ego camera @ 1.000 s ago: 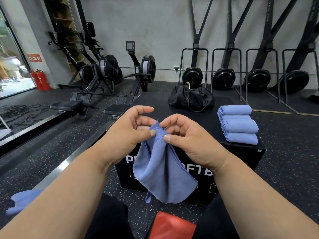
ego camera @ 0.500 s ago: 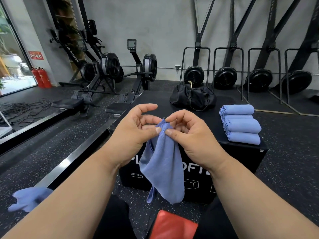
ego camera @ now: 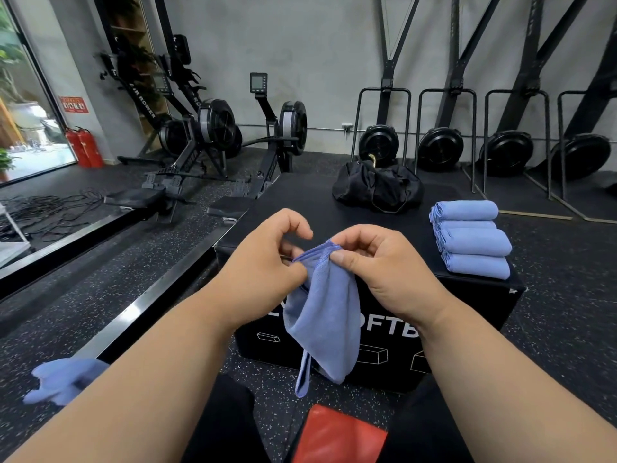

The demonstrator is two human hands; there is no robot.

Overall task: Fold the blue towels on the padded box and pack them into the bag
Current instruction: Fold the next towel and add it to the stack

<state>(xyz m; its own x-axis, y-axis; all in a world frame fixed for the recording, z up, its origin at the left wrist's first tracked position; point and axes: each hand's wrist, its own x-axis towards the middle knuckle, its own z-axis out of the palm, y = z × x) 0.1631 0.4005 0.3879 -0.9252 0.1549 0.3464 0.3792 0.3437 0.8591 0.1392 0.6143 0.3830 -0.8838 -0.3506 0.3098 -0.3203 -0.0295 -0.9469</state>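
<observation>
A blue towel hangs in front of the black padded box. My left hand and my right hand both pinch its top hem, close together, above the box's near edge. The towel droops in loose folds down to below the box's front face. Several folded blue towels lie in a stack on the box's right side. A black bag sits at the far end of the box top, slumped.
More loose blue towels lie on the speckled floor at my lower left. A red pad is between my knees. Rowing machines stand at the left back, ski trainers along the wall. A metal floor rail runs beside the box.
My hands have drawn slightly apart along the towel's hem, spreading a short stretch of edge between them. The hanging towel has shifted a little; the stack and bag are unchanged.
</observation>
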